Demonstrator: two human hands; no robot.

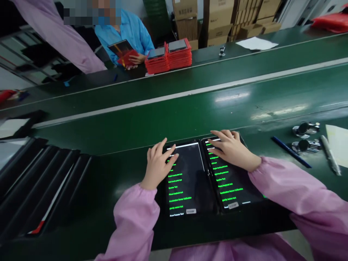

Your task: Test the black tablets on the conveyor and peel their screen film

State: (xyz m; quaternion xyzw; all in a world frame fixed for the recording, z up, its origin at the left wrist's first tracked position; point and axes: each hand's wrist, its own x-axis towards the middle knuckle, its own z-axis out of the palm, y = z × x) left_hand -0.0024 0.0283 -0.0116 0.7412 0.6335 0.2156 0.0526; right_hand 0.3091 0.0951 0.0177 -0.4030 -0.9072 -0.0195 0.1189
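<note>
Two black tablets lie side by side on the green conveyor belt (190, 119), both screens lit with lists of green test labels. My left hand (159, 163) rests its fingertips on the upper part of the left tablet (189, 185). My right hand (231, 148) lies over the top of the right tablet (233, 185), fingers spread on the screen. Neither hand grips anything. Pink sleeves cover both my forearms. The hands hide the top lines of each screen.
At left lies a row of black flat items (46, 185). At right are a blue pen (290, 151), a silver marker (330, 154), metal fittings (306, 136) and paper (338, 145). Across the belt, a co-worker (126, 40) stands by red-cased tablet stacks (168, 56), with cardboard boxes (217, 21) behind.
</note>
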